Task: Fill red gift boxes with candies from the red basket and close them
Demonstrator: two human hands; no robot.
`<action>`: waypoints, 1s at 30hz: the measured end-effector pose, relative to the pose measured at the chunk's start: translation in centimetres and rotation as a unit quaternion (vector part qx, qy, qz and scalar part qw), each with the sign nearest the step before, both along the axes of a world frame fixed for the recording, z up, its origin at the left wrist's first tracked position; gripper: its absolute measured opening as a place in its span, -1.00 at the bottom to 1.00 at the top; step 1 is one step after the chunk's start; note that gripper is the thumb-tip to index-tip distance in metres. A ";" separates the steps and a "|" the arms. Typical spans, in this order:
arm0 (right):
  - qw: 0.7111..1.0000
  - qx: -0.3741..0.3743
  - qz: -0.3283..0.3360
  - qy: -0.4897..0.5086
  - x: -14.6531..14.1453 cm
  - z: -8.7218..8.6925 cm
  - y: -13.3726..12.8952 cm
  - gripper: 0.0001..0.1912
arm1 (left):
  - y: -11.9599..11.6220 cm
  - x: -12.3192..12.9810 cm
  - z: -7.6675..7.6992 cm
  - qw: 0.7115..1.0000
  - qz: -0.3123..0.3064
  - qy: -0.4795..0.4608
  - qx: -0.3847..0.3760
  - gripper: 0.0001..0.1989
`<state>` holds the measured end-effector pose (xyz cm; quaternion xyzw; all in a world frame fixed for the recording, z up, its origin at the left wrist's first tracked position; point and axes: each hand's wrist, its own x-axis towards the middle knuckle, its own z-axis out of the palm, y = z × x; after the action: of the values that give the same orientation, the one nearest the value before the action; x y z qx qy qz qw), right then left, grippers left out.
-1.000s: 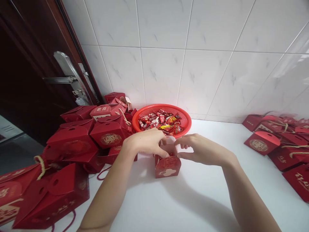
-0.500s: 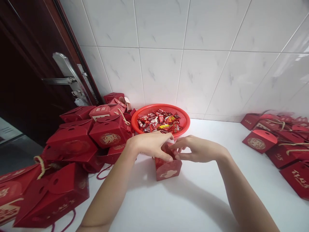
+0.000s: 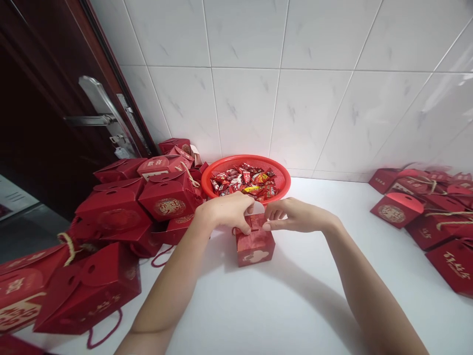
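A small red gift box with a pale print on its front stands on the white table. Its near top flap lies folded down over the opening, and a pale flap stands up at the back. My left hand holds the box from the left, thumb pressing on the top and fingers reaching behind. At the right top edge, my right hand grips the box with its thumb on the flap and fingers curled. Just behind, a red plastic basket is full of wrapped candies.
Red gift boxes, some with rope handles, are piled on the left. Another group of red boxes occupies the right side of the table. Beyond the table rises a white tiled wall, with a dark door at the left.
The near flap, upright before, is folded down, so the box top looks flat and closed at the front. Both hands have shifted slightly, the left thumb now resting on the top.
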<state>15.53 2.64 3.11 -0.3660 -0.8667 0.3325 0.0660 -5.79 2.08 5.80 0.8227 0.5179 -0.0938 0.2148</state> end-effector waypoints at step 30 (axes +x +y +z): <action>0.988 -0.151 0.008 -0.029 1.3 -2.3 3.0 -0.51 | -0.3 1.6 -1.1 0.998 -0.062 -0.029 0.009 -0.97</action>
<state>16.87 5.63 0.83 -0.3747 -0.8109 0.4491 -0.0179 -4.17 1.79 4.73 0.8574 0.4605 -0.0786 0.2158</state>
